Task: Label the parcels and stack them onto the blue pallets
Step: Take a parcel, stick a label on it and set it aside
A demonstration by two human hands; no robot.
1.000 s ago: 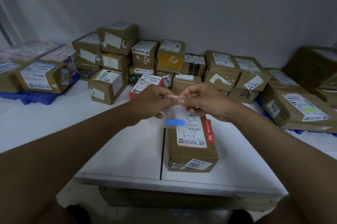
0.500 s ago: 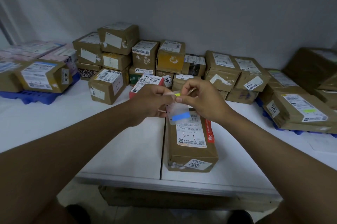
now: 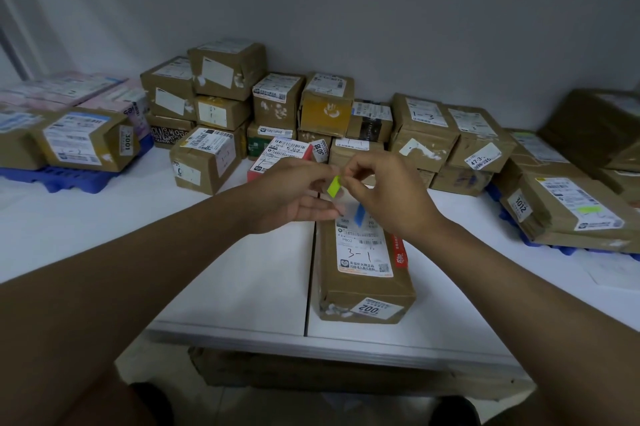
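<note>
A long brown parcel (image 3: pixel 363 283) marked "3-1" and "002" lies on the white table (image 3: pixel 225 287) right in front of me. Above its far end my two hands meet. My left hand (image 3: pixel 294 197) and my right hand (image 3: pixel 384 197) pinch a small yellow-green sticker (image 3: pixel 334 185) between fingertips. A clear backing strip with a blue sticker (image 3: pixel 360 214) hangs below my right hand, over the parcel's shipping label. Blue pallets sit at the left (image 3: pixel 69 177) and at the right (image 3: pixel 561 247), each loaded with parcels.
A pile of brown parcels (image 3: pixel 277 106) stands along the back wall, with a red-sided box (image 3: pixel 277 155) in front. A parcel marked "3001" (image 3: pixel 86 139) sits on the left pallet, one marked "3012" (image 3: pixel 568 214) on the right. The table's front edge lies close below.
The yellow-green sticker has come into view between my fingertips. The clear strip with the blue sticker has swung down and turned edge-on under my right hand.
</note>
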